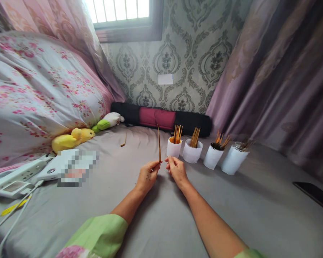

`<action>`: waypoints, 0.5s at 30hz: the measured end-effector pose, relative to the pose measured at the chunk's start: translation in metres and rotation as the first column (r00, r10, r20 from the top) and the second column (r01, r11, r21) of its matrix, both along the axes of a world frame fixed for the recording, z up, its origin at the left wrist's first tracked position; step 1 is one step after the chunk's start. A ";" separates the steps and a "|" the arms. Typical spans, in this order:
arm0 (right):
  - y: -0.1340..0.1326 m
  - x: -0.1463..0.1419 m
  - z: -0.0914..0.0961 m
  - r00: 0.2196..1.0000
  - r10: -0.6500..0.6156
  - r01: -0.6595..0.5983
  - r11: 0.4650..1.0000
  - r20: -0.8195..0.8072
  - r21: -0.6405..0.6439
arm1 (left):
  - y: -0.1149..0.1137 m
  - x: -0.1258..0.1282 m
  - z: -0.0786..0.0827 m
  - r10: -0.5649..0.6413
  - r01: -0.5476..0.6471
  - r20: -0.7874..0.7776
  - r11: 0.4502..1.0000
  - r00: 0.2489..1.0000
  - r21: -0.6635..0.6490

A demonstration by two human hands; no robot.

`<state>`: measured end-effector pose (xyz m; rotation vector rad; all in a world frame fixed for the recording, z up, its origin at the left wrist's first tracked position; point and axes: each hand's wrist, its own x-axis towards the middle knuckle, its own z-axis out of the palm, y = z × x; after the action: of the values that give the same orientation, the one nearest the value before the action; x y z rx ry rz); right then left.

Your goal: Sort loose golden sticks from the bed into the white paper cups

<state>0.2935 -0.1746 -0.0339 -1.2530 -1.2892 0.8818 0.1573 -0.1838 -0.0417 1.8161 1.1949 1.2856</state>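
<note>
My left hand [148, 175] pinches a thin golden-brown stick [159, 143] by its lower end. The stick stands nearly upright and narrows toward the top. My right hand [177, 171] is close beside it, its fingers curled together, and whatever they may hold is hidden. Just beyond it stands a white-wrapped cup [174, 149] with several similar sticks in it. To its right come a wider white cup [192, 152], a dark-rimmed white cup [213, 157] and a white-wrapped jar [234, 160], each with sticks. Another short stick [123, 140] lies on the grey sheet [134, 143] to the left.
A black and maroon roll [157, 119] lies along the wall. On the left are a yellow plush toy [73, 139], a green and white toy [107, 122], a power strip [21, 175], a white box [57, 165] and cables. A dark phone-like object [313, 195] lies far right.
</note>
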 end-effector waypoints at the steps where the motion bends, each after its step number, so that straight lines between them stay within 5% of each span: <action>1: -0.001 0.000 0.001 1.000 0.006 -0.006 1.000 -0.014 0.003 | 0.000 0.000 0.000 -0.002 0.003 -0.022 1.000 1.000 0.019; 15: -0.006 -0.001 0.013 0.961 0.074 -0.084 0.996 -0.268 -0.024 | -0.009 -0.001 0.008 0.095 -0.025 -0.329 0.977 0.939 0.212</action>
<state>0.2925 -0.1803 -0.0212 -1.0731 -1.1171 1.0954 0.1564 -0.1925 -0.0341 2.2365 1.3464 1.1984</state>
